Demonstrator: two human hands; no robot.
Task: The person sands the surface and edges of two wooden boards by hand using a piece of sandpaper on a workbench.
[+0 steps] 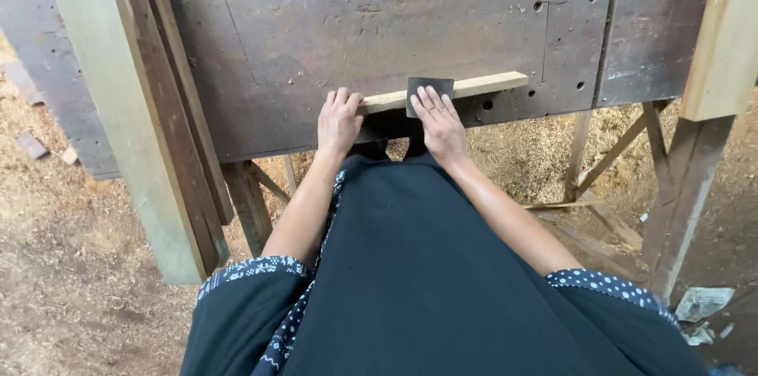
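Head view, looking down on a dark, worn wooden workbench top pitted with drilled holes. A narrow pale wooden strip lies along the near edge of the worktop, running slightly upward toward the right. The left hand rests palm-down over the left end of the strip, fingers curled over it and pinning it to the worktop. The right hand lies flat, fingers extended, pressing a small dark square sheet of abrasive paper against the strip near its middle; the hand is spread, not clenched. Both hands sit close together at the near edge. Several long grey and brown wooden planks lean against the left edge of the worktop. Sawdust covers the ground beneath, and a pale wooden post stands at the right edge.
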